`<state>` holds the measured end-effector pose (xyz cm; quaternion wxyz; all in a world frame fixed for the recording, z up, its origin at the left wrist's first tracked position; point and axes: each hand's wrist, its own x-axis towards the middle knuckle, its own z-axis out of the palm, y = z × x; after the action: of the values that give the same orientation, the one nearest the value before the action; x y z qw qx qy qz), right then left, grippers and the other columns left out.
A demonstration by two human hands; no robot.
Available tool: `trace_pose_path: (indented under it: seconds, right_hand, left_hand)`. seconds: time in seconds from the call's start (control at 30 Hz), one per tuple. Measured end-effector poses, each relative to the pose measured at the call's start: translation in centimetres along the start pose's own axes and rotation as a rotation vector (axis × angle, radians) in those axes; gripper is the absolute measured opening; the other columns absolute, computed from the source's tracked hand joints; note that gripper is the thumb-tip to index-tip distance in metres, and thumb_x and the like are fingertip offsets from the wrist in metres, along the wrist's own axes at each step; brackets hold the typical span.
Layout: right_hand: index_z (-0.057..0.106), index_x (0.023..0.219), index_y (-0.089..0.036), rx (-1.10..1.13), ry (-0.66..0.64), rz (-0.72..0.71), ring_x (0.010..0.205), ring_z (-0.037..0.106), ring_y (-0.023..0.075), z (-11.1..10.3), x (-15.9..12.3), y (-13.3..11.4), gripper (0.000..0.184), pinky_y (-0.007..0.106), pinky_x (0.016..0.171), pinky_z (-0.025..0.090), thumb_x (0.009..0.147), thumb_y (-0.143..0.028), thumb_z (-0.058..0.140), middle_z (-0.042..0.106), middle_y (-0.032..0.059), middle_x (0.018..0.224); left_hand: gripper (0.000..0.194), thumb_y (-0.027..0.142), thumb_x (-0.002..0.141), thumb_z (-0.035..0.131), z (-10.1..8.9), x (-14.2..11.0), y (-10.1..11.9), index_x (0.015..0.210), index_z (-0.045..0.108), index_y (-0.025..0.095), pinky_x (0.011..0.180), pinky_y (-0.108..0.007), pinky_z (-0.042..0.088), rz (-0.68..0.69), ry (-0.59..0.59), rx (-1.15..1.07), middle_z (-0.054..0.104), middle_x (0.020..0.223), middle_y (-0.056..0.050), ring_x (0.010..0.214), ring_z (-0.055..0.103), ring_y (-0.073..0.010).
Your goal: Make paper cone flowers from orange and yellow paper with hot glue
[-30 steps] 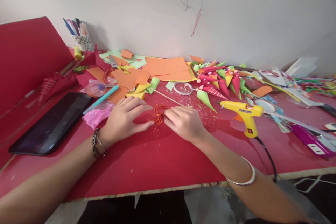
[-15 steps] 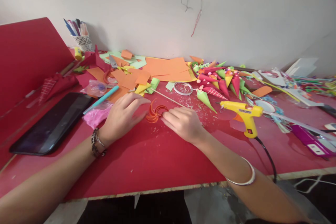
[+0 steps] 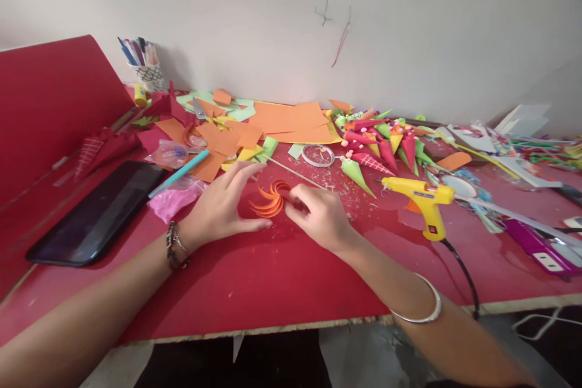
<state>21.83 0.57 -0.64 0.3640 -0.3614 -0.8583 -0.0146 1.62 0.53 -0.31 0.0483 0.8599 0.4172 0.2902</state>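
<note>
A: What is different now with the hands?
B: The left hand (image 3: 218,206) has opened wider, thumb and fingers spread around the near side of the curled orange paper (image 3: 271,201); I cannot tell if it touches
A: And the right hand (image 3: 324,218)?
B: It seems to pinch the right end of this paper, low over the worktop (image 3: 254,297), in front of the thin stick (image 3: 295,174)
A: What does this change mean?
B: The curved strips show more fanned out, so I judge the right hand alone is steadying them
</note>
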Motion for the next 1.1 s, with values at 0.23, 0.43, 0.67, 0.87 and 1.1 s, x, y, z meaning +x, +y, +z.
trace_pose_path:
  seconds: [0.23, 0.43, 0.67, 0.87, 1.1]
  right_hand:
    - [0.044, 0.058, -0.018, 0.020, -0.071, 0.013, 0.043, 0.040, 0.0065, 0.2, 0.0, -0.5, 0.019, 0.020, 0.046, 0.028, 0.077, -0.018, 0.044, 0.049, -0.0045, 0.049]
    - [0.049, 0.066, -0.018, 0.026, -0.111, -0.071, 0.050, 0.047, 0.0080, 0.1, 0.0, -0.2, 0.019, 0.021, 0.051, 0.033, 0.082, -0.026, 0.043, 0.055, -0.0019, 0.056]
    - [0.047, 0.062, -0.018, 0.160, -0.118, 0.031, 0.048, 0.043, 0.0066, -0.4, 0.1, -0.2, 0.025, 0.021, 0.049, 0.033, 0.081, -0.033, 0.044, 0.048, -0.0034, 0.052]
    - [0.046, 0.076, -0.019, 0.377, -0.038, 0.284, 0.057, 0.046, 0.0086, -0.7, 0.2, 0.5, 0.009, 0.021, 0.054, 0.038, 0.081, -0.027, 0.043, 0.049, -0.0018, 0.064]
    - [0.035, 0.110, -0.025, 0.672, -0.420, 0.368, 0.072, 0.044, 0.0098, -1.1, 0.1, 1.6, 0.042, 0.024, 0.062, 0.042, 0.072, -0.019, 0.052, 0.044, 0.0028, 0.099]
  left_hand:
    - [0.070, 0.035, 0.073, 0.055, 0.8, -0.4, 0.0, 0.131, 0.016, 0.023, 0.078, -0.032, 0.047, -0.093, -0.158, -0.032, 0.044, 0.123, -0.011, 0.099, 0.053, -0.0226]
    - [0.067, 0.029, 0.073, 0.056, 0.8, -0.4, -0.2, 0.130, 0.020, 0.025, 0.074, -0.031, 0.047, -0.082, -0.159, -0.038, 0.045, 0.121, -0.010, 0.093, 0.056, -0.0215]
    - [0.080, 0.043, 0.067, 0.059, 0.5, -0.3, -0.2, 0.131, 0.015, 0.024, 0.076, -0.032, 0.045, -0.120, -0.240, -0.039, 0.045, 0.117, -0.010, 0.089, 0.054, -0.0207]
    - [0.093, 0.058, 0.058, 0.060, -0.1, -0.2, -0.7, 0.132, 0.014, 0.026, 0.085, -0.038, 0.040, -0.112, -0.293, -0.047, 0.036, 0.124, -0.010, 0.104, 0.046, -0.0257]
    - [0.072, 0.055, 0.067, 0.055, -0.9, -0.1, -0.7, 0.126, 0.027, 0.025, 0.088, -0.036, 0.039, -0.107, -0.327, -0.064, 0.041, 0.122, -0.009, 0.108, 0.044, -0.0246]
